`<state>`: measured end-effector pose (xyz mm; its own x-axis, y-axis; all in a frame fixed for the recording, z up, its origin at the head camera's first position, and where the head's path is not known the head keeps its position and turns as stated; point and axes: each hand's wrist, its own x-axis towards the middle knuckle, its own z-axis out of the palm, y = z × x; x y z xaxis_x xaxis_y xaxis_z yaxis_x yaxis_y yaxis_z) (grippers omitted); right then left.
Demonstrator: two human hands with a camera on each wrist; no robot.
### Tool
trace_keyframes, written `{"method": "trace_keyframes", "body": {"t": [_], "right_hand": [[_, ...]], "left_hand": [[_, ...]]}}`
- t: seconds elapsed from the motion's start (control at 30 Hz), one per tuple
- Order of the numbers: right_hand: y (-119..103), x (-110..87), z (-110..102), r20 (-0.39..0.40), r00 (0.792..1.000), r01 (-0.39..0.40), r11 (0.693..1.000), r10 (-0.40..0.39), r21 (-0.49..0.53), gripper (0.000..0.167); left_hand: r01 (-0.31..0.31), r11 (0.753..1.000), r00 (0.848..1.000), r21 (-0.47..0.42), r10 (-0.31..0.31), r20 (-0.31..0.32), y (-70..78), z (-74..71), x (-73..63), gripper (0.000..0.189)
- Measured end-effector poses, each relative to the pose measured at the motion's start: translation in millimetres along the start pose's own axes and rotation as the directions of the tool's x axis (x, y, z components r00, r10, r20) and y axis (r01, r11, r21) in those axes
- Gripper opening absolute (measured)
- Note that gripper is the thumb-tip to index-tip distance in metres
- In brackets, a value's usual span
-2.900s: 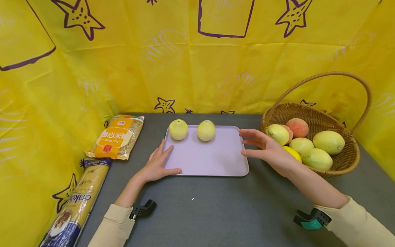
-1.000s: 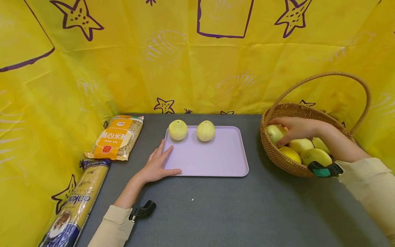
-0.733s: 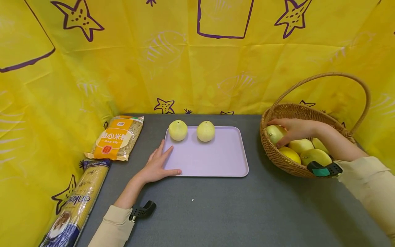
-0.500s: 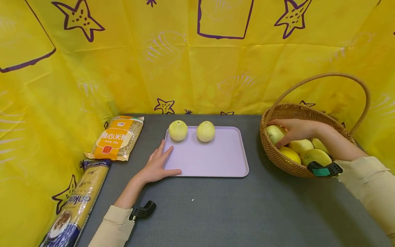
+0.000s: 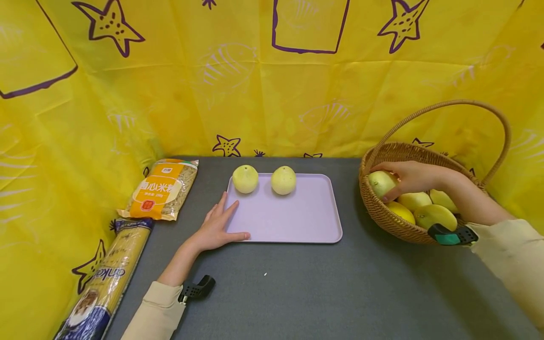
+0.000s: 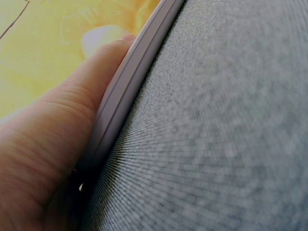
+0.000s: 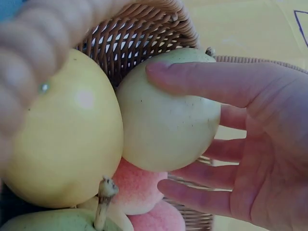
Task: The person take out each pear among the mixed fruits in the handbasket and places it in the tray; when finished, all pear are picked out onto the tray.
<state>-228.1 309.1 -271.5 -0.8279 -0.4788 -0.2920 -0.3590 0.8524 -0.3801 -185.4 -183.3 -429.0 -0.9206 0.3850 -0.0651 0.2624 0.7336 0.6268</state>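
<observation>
We seem to be picking; our right grip clasps a pale fruit inside the basket; our left grip, fingers spread, touches the tray; next likely calls for a clean upward lift.

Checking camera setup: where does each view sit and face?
Head: head-worn, looking forward and down at lilac rectangular tray and brown wicker basket; left hand and right hand show.
Left wrist: on that wrist, facing the tray's edge; left hand shows.
Right wrist: on that wrist, facing into the basket; right hand shows.
Head and right wrist share the basket.
</observation>
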Motion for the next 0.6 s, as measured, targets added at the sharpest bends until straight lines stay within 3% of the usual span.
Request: {"method": "trace_keyframes", "body": {"t": [0.23,0.6], "right_hand": [[-3.1,-14.0,-2.5,-0.03,0.999,-0.02,0.994,0.023,0.103,0.075],[1.8,-32.6,-3.2,-0.044,0.994,-0.079,0.951,0.096,0.3,0.071]], "left_hand": [[-0.003,1.0,1.0,0.011,0.003,-0.001,-0.7,0.8,0.3,0.103],[-0.003,1.0,1.0,0.013,0.003,-0.004,-0.1,0.3,-0.9,0.103]]}}
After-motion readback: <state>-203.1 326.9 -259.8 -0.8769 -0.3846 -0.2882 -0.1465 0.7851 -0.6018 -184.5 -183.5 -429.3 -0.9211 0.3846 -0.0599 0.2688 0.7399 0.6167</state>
